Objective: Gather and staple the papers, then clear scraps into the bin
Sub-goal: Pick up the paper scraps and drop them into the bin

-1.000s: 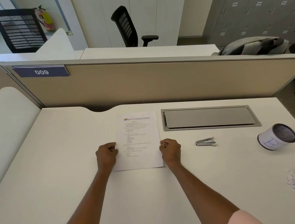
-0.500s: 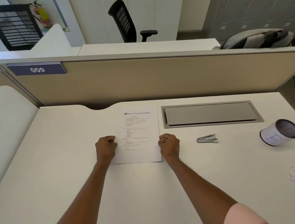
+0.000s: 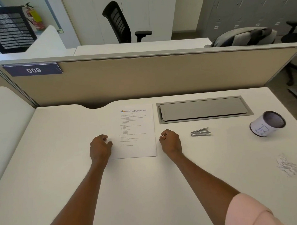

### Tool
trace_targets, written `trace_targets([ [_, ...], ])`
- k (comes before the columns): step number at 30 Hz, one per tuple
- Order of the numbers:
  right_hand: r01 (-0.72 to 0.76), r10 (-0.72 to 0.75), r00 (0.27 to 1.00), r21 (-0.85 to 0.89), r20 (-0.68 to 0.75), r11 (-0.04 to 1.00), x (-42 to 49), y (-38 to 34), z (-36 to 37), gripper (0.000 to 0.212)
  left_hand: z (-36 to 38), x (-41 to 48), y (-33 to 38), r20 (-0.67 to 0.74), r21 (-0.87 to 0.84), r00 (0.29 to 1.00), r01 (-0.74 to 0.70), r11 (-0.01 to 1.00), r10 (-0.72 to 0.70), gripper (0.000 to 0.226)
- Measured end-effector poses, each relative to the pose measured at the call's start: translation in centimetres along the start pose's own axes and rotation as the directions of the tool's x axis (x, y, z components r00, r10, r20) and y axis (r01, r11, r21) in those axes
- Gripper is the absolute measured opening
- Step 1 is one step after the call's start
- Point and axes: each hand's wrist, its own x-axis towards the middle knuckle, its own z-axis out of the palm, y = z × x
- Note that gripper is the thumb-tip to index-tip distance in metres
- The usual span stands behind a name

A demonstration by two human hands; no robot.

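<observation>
The right hand (image 3: 170, 142) has its fingers clenched on nothing, knuckles just beside the right edge of the white printed papers (image 3: 136, 130). These lie flat on the white desk (image 3: 61, 150), long axis 12 to 6. The left hand (image 3: 100, 146) is curled too, thumb at the left edge; whether it pinches, I cannot tell. The small silver metal stapler (image 3: 200, 132) lies at 3 o'clock from the right hand, long axis 9 to 3, so that hand looks nearer for the reach. Farther out at 3 is the white-wrapped mesh bin (image 3: 264, 126), with the shredded white scraps (image 3: 287, 165) at 4.

White papers (image 3: 136, 150), silver stapler (image 3: 200, 132), white bin (image 3: 262, 127) w/ blue scrawl.
</observation>
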Motion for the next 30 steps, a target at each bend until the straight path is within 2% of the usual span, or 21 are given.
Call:
trace_targets([
  [5,0.207,-0.198,0.978,-0.256,0.063,0.944,-4.2,1.4,-2.0,0.033,0.0,-4.8,0.3,-0.077,0.049,0.995,-0.060,0.997,0.064,0.041],
  [8,0.349,-0.331,0.937,-0.358,0.112,0.866,-7.3,2.9,-3.2,0.039,1.0,-8.0,-0.2,-0.022,0.141,0.986,-0.160,0.977,0.165,0.050],
  [11,0.407,-0.392,0.912,-0.378,0.120,0.832,-10.4,5.2,-4.2,0.046,2.5,-11.4,-0.3,0.029,0.186,0.975,-0.221,0.957,0.219,0.055],
  [18,0.421,-0.450,0.892,-0.416,0.031,0.806,-17.8,13.4,-6.6,0.048,7.0,-21.7,0.8,0.131,0.178,0.940,-0.336,0.925,0.316,0.054],
  [22,0.357,-0.392,0.920,-0.412,-0.001,0.838,-20.5,18.3,-9.3,0.047,10.4,-27.4,2.0,0.225,0.174,0.903,-0.406,0.897,0.365,0.054],
  [30,0.248,-0.334,0.919,-0.354,-0.207,0.902,-20.1,26.2,-17.7,0.042,17.6,-35.2,8.9,0.313,0.157,0.852,-0.482,0.862,0.419,0.054],
])
